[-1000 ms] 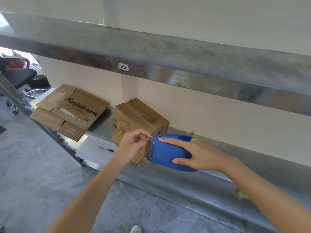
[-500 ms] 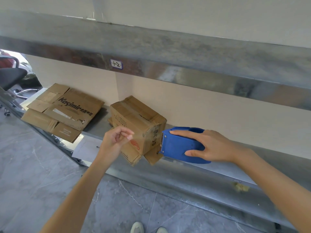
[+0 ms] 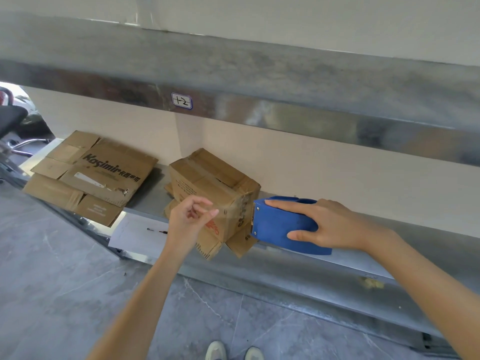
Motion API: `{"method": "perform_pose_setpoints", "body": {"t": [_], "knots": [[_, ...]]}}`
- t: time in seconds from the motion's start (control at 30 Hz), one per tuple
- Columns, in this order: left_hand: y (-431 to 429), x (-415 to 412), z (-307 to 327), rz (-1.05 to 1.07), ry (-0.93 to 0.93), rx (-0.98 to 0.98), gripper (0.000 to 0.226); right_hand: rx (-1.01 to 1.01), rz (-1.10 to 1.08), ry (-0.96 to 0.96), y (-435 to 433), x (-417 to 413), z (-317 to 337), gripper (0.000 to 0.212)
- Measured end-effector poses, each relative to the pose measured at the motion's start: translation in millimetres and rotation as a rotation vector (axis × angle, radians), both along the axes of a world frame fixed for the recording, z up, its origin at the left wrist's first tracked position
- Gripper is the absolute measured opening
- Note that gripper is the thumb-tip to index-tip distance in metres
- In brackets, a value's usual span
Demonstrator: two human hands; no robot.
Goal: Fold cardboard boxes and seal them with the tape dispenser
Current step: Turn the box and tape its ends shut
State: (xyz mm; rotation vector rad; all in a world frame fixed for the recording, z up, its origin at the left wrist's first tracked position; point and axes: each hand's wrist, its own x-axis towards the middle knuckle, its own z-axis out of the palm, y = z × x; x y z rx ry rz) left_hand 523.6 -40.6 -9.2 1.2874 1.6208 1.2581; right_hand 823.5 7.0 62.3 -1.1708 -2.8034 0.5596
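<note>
Step in hand: sealing. The box (image 3: 207, 183) is already folded and the tape is being drawn out for a strip.
Box: stands tilted on the shelf (image 3: 285, 266) against the back wall, loose flaps hanging at its lower front edge.
Dispenser (image 3: 275, 224): blue, on the shelf just right of the box, toothed cutter end against the box's right corner.
Right hand (image 3: 330, 224): wrapped over the dispenser, forefinger along the top, thumb on the near side. Firm hold.
Left hand (image 3: 191, 219): in front of the box's near face, fingers curled, thumb and forefinger tips pinched together, apparently on the free end of the tape (image 3: 231, 207).
Tape: clear, seen only as a faint sheen between pinch and cutter. Whether it already sticks to the box cannot be told.
Next move, judged: lay the strip over a seam, press it flat with the left hand, then tilt the dispenser so the teeth cut it.
Requirement: keep the strip taut, or it will wrinkle or fold onto itself.
Remaining work: a flat carton (image 3: 91, 178) lies unfolded further left on the shelf.
</note>
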Motion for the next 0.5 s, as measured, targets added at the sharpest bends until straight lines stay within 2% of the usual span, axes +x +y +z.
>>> {"method": "perform_pose_setpoints", "body": {"t": [0.17,0.5], "knots": [[7.3,-2.1,-4.9,-0.05,-0.014,0.027,0.045,-0.04,-0.06,0.01,-2.0,-0.5,-0.8,0.068],[24.9,-11.7,-25.7,-0.107,0.16,0.063,0.037,-0.064,-0.122,-0.045,-4.3,-7.5,-1.8,0.067]]}}
